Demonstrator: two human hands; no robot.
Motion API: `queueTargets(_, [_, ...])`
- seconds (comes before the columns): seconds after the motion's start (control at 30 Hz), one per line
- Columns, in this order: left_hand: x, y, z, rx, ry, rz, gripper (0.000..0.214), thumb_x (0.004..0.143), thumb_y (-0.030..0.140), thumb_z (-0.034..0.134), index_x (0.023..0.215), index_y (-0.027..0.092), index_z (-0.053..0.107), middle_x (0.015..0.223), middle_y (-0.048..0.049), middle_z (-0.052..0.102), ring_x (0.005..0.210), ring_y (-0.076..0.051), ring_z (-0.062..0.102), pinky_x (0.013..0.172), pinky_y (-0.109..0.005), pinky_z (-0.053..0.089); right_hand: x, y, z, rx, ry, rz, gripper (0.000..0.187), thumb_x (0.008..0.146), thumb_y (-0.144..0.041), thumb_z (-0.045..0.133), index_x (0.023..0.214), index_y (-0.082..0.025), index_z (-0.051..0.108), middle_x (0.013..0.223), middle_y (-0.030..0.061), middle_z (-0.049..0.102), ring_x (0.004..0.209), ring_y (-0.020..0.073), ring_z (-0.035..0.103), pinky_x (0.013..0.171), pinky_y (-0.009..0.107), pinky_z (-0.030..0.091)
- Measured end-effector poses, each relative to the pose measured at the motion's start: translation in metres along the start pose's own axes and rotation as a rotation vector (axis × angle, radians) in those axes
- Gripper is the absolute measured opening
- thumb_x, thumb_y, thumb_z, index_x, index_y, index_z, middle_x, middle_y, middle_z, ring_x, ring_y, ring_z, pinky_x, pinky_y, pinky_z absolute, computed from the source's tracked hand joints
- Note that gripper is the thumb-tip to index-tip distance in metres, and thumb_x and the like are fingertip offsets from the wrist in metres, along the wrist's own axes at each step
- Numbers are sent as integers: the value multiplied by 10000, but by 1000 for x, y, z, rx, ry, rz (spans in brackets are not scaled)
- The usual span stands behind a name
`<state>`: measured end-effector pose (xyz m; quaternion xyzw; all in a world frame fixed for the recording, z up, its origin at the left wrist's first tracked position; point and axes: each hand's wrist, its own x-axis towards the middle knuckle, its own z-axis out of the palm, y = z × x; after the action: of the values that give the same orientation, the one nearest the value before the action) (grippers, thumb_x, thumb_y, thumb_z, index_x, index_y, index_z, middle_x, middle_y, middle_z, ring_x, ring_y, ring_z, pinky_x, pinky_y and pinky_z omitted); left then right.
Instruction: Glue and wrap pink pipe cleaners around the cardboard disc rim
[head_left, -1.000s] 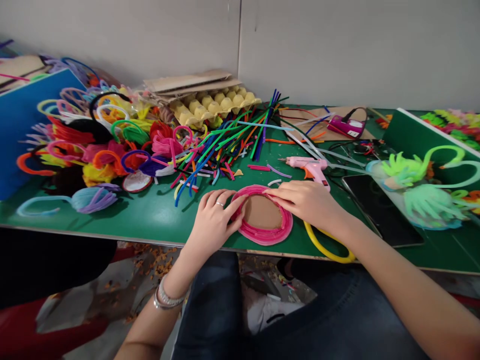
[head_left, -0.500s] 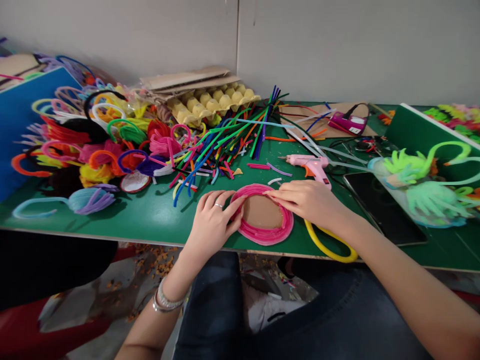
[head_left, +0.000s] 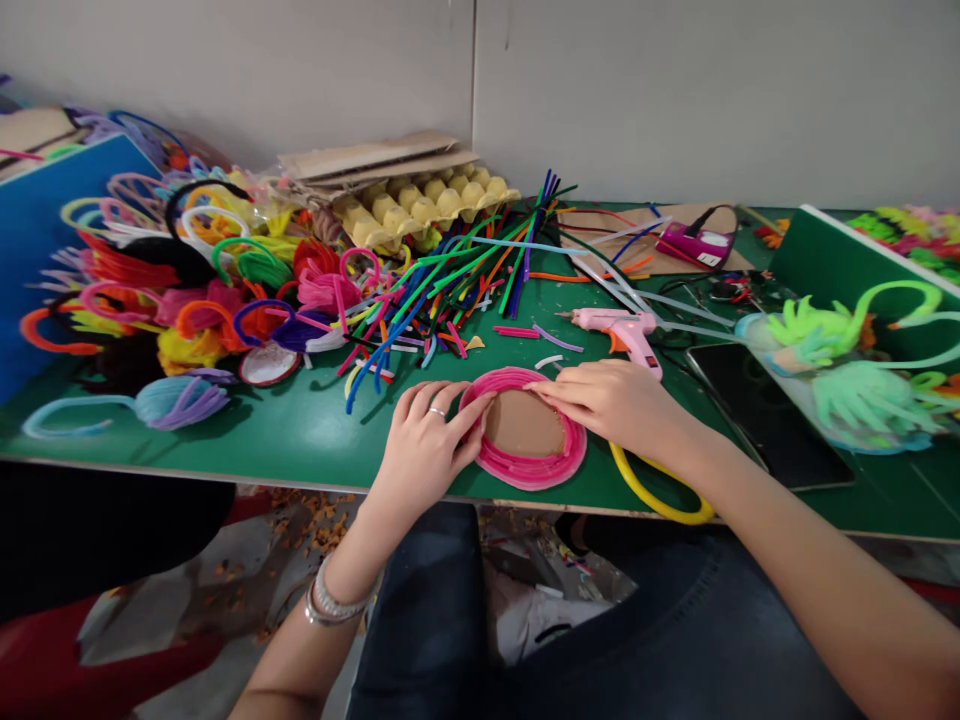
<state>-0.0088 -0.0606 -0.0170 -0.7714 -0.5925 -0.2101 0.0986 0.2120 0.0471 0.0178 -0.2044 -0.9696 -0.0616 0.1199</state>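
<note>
The right hand [head_left: 619, 398] is partly hiding the yellow loop [head_left: 657, 497]. The view's left edge is cropping the blue panel [head_left: 45, 260].

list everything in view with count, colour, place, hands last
pink coil: 1, pink, front centre
cardboard disc: 1, brown, inside coil
yellow loop: 1, yellow, right of coil
glue gun: 1, pink, centre right
phone-like slab: 1, black, right
bird-shaped figures: at least 2, green, far right
purple device: 1, purple, back right
fuzzy stems: many, mixed colours, centre
egg tray: 1, yellow, back
cardboard sheets: several, brown, back
fuzzy bundles: many, mixed colours, left
panels: 2, blue left, green right
table: 1, green, underneath
wall: 1, grey, back
floor scraps: many, mostly orange, below
left hand: 1, silver ring, holding coil's left side
right hand: 1, holding coil's upper right
</note>
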Motion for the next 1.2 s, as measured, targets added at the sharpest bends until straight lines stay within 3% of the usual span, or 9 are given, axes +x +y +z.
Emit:
queueTargets(0.6, [-1, 0, 2, -18, -14, -21, 316, 886, 271, 486, 1179, 240, 601, 1190, -79, 617, 1077, -248, 536, 942, -427, 414, 1, -2, -2, 42, -43, 45, 263, 893, -178, 478, 1065, -198, 676, 846, 13, 719, 780, 144, 659, 664, 260, 456])
queueTargets(0.93, [-1, 1, 1, -53, -7, -43, 376, 883, 279, 483, 1250, 201, 514, 1167, -97, 627, 1083, -244, 544, 945, -414, 411, 1, -3, -2, 58, -61, 69, 261, 878, -183, 504, 1079, -194, 669, 878, 28, 722, 802, 157, 667, 657, 259, 461])
queueTargets(1.2, [-1, 1, 2, -32, 20, -18, 292, 890, 235, 469, 1162, 222, 574, 1209, -85, 604, 1086, -240, 532, 933, -407, 419, 2, -4, -3, 66, -71, 93, 261, 881, -179, 502, 1084, -191, 666, 880, 23, 720, 806, 159, 669, 652, 257, 462])
